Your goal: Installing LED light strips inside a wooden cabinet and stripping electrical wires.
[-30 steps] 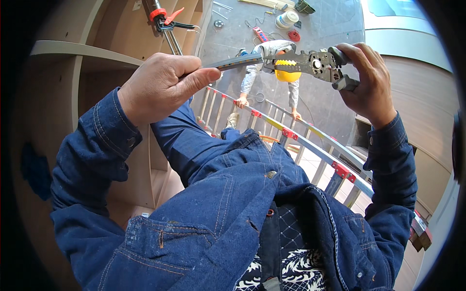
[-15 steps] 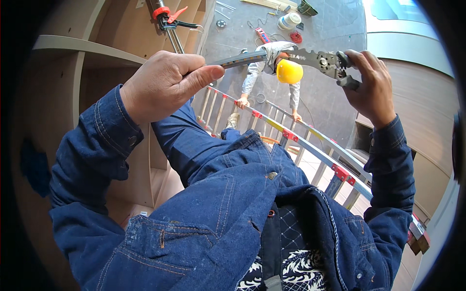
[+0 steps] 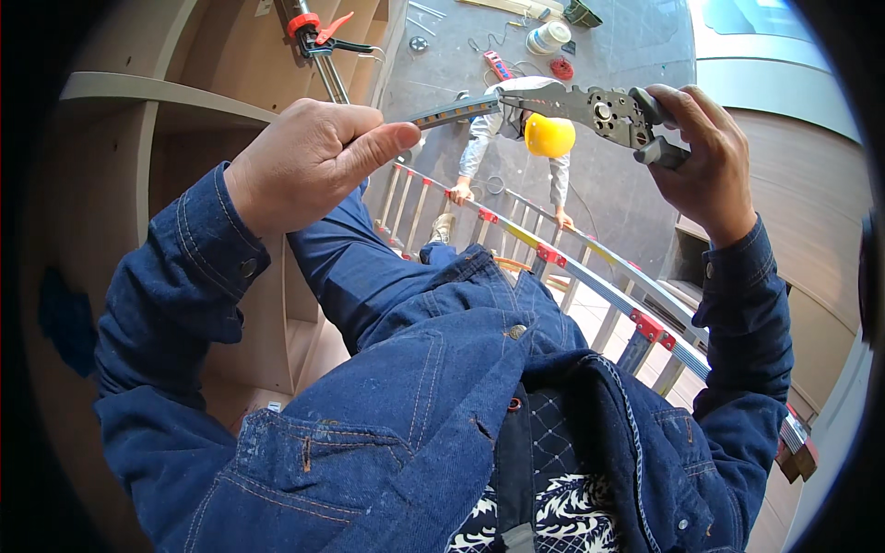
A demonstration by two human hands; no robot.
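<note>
Pinched between the thumb and fingers of my left hand (image 3: pixel 318 166) is a thin grey LED light strip (image 3: pixel 456 114) with a row of small orange-yellow spots, its free end pointing right. My right hand (image 3: pixel 708 161) is wrapped round the dark handles of a grey wire stripper (image 3: pixel 604 112), which has notched jaws and a round pivot. The stripper's narrow tips reach the strip's free end; whether they grip it I cannot tell. Both tools are raised in front of me, at about the same height.
An aluminium ladder (image 3: pixel 590 272) with red joints runs below me. A person in a yellow helmet (image 3: pixel 550 136) holds it. At left are wooden shelves (image 3: pixel 120 85) and a caulking gun (image 3: pixel 318 41). A white bucket (image 3: pixel 548 38) and red cord (image 3: pixel 561 68) lie on the floor.
The wire stripper has turned in my right hand's grip, and its jaw tips have come left to the light strip's end. My left hand has shifted slightly left with the strip.
</note>
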